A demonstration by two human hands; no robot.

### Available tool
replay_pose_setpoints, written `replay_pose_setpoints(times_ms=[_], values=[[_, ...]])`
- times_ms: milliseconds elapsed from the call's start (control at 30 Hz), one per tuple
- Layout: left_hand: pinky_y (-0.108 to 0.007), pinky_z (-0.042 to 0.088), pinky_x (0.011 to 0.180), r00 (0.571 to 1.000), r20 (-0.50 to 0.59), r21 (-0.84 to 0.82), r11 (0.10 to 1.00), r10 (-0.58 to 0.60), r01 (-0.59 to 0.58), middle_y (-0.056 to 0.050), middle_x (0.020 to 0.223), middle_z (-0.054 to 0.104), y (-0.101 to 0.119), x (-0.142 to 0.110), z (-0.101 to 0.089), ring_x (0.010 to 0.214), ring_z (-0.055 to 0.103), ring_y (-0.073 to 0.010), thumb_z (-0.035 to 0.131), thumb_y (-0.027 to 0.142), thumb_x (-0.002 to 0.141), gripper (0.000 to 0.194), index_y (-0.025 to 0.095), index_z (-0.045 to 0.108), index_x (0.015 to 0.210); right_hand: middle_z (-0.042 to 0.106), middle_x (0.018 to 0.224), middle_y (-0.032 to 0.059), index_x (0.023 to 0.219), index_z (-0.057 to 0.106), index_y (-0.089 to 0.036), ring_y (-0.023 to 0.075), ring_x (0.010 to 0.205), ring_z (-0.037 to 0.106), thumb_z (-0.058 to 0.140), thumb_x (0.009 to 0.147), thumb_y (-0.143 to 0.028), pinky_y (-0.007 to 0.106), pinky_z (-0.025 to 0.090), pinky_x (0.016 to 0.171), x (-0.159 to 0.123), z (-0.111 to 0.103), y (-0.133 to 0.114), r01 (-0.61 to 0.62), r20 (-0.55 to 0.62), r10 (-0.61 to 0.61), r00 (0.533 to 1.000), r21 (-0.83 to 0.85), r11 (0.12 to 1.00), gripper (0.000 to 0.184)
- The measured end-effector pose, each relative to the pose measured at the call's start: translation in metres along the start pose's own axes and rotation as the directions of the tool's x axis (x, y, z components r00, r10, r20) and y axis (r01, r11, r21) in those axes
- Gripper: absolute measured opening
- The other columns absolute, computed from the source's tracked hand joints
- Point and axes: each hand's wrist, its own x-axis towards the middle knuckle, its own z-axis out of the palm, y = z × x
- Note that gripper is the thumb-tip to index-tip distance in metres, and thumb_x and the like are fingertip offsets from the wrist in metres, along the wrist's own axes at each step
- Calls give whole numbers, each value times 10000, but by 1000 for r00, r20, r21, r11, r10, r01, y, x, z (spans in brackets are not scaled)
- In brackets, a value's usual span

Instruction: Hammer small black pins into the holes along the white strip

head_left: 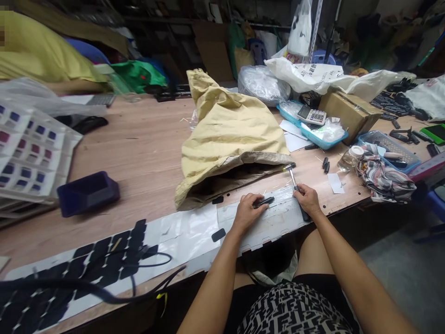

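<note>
My right hand point(308, 200) is closed around the handle of a hammer point(292, 175), whose head points away from me near the mouth of a yellow cloth sack point(232, 125). Under the fingers of my left hand point(248, 211) is a small black handle-like piece point(267, 202), pressed on a white work sheet point(278, 218) at the table's front edge. Its exact kind I cannot make out. The sack lies with its dark opening towards me, just beyond both hands. Small black pads point(218, 235) lie left of my left hand.
Black square panels point(100, 260) and a dark cable point(93, 290) spread at the front left. A dark blue tray point(88, 192) sits beyond them. On the right are a calculator point(312, 115), a cardboard box point(347, 113), a jar point(347, 157) and a striped cloth point(384, 178).
</note>
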Motion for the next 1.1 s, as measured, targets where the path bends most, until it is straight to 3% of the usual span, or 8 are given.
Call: replay_pose_setpoints(times_ms=[233, 367, 467, 600, 867, 1100], values=[[-347, 447, 838, 1000, 3, -11, 1000, -25, 25, -30, 890, 650, 2, 1, 4, 921, 531, -223, 722, 258, 776, 135, 222, 700, 904, 715, 930, 61, 1108, 725, -183, 198, 788, 643, 637, 794, -368, 286, 521, 699, -32, -14, -23, 104, -21, -104, 994, -22, 994, 374], [-338, 441, 833, 999, 3, -45, 998, -45, 45, -26, 887, 643, 1, 3, 4, 931, 528, -219, 719, 257, 780, 128, 226, 706, 904, 687, 817, 46, 1084, 741, -209, 200, 745, 627, 631, 807, -309, 312, 515, 712, -64, -19, -34, 225, 169, -193, 966, -199, 954, 314], [-332, 435, 830, 998, 6, -59, 996, -61, 61, -21, 885, 644, 2, 3, 4, 935, 528, -219, 733, 246, 761, 144, 230, 706, 902, 653, 766, 39, 1094, 735, -209, 198, 723, 613, 618, 810, -285, 313, 509, 708, -77, -17, -41, 242, 208, -192, 959, -253, 937, 316], [-336, 427, 828, 997, -1, -37, 996, -81, 81, -16, 896, 650, 5, 4, 5, 921, 526, -218, 735, 229, 741, 143, 233, 699, 879, 640, 759, 40, 1099, 727, -203, 197, 723, 604, 606, 826, -294, 303, 502, 701, -81, -12, -49, 246, 169, -206, 964, -267, 932, 312], [-344, 422, 844, 995, -6, -20, 995, -97, 97, -17, 886, 649, 8, 6, 7, 927, 527, -223, 724, 233, 735, 120, 239, 701, 852, 716, 883, 49, 1089, 723, -225, 208, 774, 644, 596, 811, -266, 312, 527, 739, -85, -8, -45, 189, 210, -142, 967, -226, 956, 308], [-341, 422, 824, 994, -29, -16, 994, -106, 105, -16, 872, 646, 7, 6, 8, 904, 520, -217, 727, 253, 749, 114, 238, 703, 859, 686, 793, 40, 1070, 739, -252, 207, 726, 625, 618, 795, -267, 324, 521, 717, -85, -3, -47, 236, 268, -168, 949, -244, 941, 301]])
